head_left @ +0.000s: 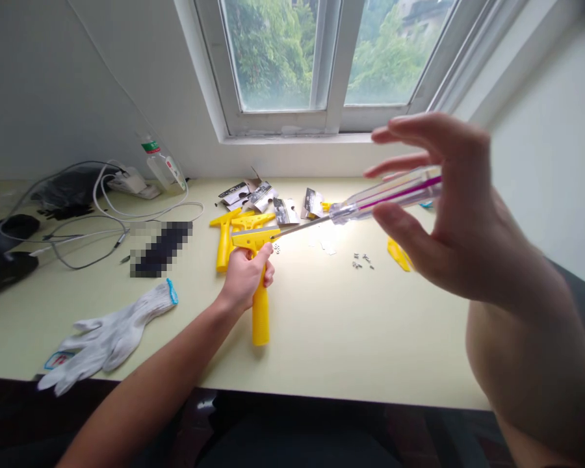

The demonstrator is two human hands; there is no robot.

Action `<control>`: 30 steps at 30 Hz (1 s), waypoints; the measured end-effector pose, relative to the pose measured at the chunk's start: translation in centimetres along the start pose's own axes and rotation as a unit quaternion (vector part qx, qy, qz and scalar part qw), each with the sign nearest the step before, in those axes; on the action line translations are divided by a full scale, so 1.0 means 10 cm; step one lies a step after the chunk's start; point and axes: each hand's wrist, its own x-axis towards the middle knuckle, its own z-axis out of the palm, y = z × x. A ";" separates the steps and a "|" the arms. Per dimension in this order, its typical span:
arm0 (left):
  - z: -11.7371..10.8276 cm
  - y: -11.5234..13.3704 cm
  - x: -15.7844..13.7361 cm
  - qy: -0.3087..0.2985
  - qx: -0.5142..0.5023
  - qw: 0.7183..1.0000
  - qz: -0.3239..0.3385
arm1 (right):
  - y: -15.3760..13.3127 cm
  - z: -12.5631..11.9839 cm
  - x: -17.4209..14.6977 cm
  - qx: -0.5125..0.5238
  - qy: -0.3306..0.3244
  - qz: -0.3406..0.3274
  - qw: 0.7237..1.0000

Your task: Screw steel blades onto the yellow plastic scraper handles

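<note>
My left hand (244,276) is closed around a yellow scraper (260,318), whose grip hangs down and whose wide head points up with a grey strip along its top. In my right hand (468,221) is a screwdriver (394,190) with a clear, purple-striped handle. The thumb and palm hold that handle while the other fingers are raised. Its thin shaft slopes down left, the tip at the scraper's head. More yellow scrapers (223,250) lie behind my left hand. Small metal nuts (277,248) are beside it, and several small screws (363,260) lie further right.
Cardboard package pieces (260,196) lie toward the window. A yellow plastic part (398,255) is near my right hand. At left are a white work glove (121,325), a pixelated dark object (163,250), cables (97,221) and a plastic bottle (164,168).
</note>
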 end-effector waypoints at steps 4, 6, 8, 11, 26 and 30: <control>0.01 -0.01 -0.01 -0.001 0.004 1.000 0.000 | 0.02 0.00 -0.01 -0.059 0.032 0.022 0.998; 0.01 -0.02 -0.01 0.002 0.007 1.000 0.004 | 0.02 0.00 -0.01 -0.054 0.014 0.005 0.998; 0.01 -0.03 -0.01 0.008 0.007 1.000 0.007 | 0.01 0.00 -0.01 -0.005 -0.033 -0.019 0.999; 0.01 -0.03 0.00 0.005 0.009 1.000 0.008 | -0.02 0.00 -0.01 -0.045 0.024 -0.004 0.999; 0.01 -0.05 -0.02 0.006 0.001 1.000 0.009 | -0.05 -0.04 -0.03 -0.054 0.021 -0.009 0.998; 0.01 -0.05 -0.01 0.006 0.001 1.000 0.014 | -0.06 -0.05 -0.03 0.006 -0.025 -0.006 1.000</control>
